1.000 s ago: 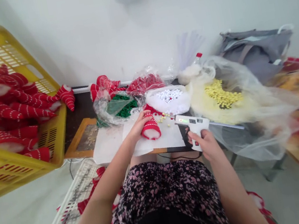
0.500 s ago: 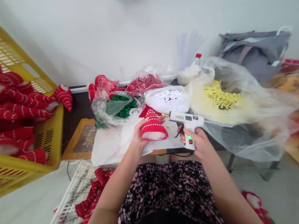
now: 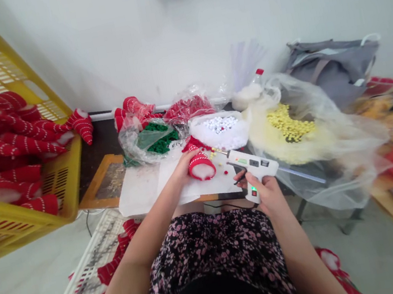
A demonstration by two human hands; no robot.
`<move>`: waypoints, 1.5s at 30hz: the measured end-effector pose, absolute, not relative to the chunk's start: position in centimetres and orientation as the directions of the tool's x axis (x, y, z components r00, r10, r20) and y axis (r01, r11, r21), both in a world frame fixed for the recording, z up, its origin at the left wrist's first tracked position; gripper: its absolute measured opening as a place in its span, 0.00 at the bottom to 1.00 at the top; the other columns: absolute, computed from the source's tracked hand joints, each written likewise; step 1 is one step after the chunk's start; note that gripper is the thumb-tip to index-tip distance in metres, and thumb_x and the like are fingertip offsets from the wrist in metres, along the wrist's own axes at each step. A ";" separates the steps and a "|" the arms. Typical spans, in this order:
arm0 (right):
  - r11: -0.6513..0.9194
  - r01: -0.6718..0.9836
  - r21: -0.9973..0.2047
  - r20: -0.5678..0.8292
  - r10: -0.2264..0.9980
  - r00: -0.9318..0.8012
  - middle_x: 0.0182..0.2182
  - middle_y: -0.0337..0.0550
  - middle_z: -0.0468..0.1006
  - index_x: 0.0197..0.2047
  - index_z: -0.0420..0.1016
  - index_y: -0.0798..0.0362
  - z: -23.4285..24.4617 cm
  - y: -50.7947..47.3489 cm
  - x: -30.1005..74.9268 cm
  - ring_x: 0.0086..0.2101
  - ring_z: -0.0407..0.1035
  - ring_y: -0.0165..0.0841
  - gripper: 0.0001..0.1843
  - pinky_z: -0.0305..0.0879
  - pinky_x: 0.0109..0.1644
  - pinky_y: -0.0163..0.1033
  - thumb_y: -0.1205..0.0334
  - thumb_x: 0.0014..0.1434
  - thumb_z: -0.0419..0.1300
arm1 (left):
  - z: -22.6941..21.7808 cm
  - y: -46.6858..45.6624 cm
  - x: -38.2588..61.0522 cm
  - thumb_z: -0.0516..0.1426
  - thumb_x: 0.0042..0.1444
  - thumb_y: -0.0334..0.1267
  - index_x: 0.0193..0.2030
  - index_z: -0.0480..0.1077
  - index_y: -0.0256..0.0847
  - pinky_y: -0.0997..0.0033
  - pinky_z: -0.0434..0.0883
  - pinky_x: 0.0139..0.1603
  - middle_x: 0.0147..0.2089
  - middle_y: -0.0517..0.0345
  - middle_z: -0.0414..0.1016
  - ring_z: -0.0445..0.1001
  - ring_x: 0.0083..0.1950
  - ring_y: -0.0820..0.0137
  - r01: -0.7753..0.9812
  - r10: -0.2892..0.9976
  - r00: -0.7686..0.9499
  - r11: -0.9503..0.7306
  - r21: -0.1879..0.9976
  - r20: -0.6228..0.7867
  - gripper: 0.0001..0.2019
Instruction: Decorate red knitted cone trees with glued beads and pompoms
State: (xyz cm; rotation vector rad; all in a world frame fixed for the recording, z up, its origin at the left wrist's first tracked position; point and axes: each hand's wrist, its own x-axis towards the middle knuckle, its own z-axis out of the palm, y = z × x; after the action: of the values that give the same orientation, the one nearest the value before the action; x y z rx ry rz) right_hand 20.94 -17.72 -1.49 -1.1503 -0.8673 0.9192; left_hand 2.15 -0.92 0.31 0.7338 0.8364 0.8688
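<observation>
Our left hand (image 3: 187, 166) curls around a red striped knit gnome hat (image 3: 201, 167) above the white paper sheet (image 3: 139, 192), near the tabletop's (image 3: 213, 197) front edge. Our right hand (image 3: 266, 193) wraps the grip of a hot glue gun (image 3: 253, 166), its nozzle just beside the hat. A yellow plastic crate (image 3: 68, 174) sits well apart at upper left.

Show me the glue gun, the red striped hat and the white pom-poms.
Glue gun (image 3: 248, 160): head view, on the white body.
Red striped hat (image 3: 201, 160): head view, on the striped side.
White pom-poms (image 3: 218, 124): head view, on the middle of the heap.
</observation>
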 end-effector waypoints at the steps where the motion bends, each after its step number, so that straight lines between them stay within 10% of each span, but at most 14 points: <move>1: 0.154 -0.153 -0.976 0.088 0.924 0.371 0.39 0.50 0.86 0.43 0.83 0.52 -1.5 -17.8 20.9 0.41 0.82 0.42 0.22 0.82 0.44 0.46 0.40 0.60 0.71 | 0.5 -0.7 2.2 0.71 0.51 0.42 0.45 0.78 0.37 0.66 0.77 0.36 0.37 0.50 0.84 0.80 0.33 0.63 -0.324 0.862 0.389 0.458 0.828 -0.324 0.17; 14: 0.110 0.273 -0.956 0.181 0.951 0.252 0.34 0.49 0.87 0.32 0.85 0.51 0.1 -19.6 21.1 0.36 0.80 0.41 0.26 0.79 0.45 0.44 0.38 0.67 0.62 | -0.5 -0.5 1.8 0.70 0.53 0.44 0.69 0.68 0.45 0.58 0.79 0.49 0.55 0.48 0.82 0.83 0.46 0.57 -0.168 0.852 0.490 0.302 0.938 -0.187 0.36; 22: 0.118 0.411 -0.904 0.259 0.916 0.306 0.34 0.50 0.87 0.28 0.80 0.51 1.6 -20.1 18.7 0.38 0.80 0.42 0.21 0.78 0.45 0.42 0.43 0.64 0.63 | -1.6 -0.5 1.9 0.64 0.63 0.46 0.71 0.67 0.45 0.54 0.77 0.63 0.63 0.47 0.80 0.82 0.56 0.57 -0.292 0.864 0.464 0.360 0.886 -0.198 0.31; 45: 0.113 0.494 -0.862 0.287 0.913 0.292 0.28 0.46 0.84 0.35 0.84 0.51 0.5 -20.5 18.6 0.34 0.79 0.42 0.20 0.77 0.46 0.43 0.45 0.68 0.62 | -0.7 -1.5 1.8 0.66 0.58 0.42 0.75 0.63 0.50 0.54 0.78 0.58 0.62 0.49 0.80 0.82 0.54 0.55 -0.368 0.867 0.477 0.343 0.864 -0.141 0.37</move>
State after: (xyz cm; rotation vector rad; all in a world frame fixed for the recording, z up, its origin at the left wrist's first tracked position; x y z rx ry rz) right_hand 18.63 -20.46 0.47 -1.5301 -1.3482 0.5100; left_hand 1.82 -1.47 -0.71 0.8792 0.6736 0.8864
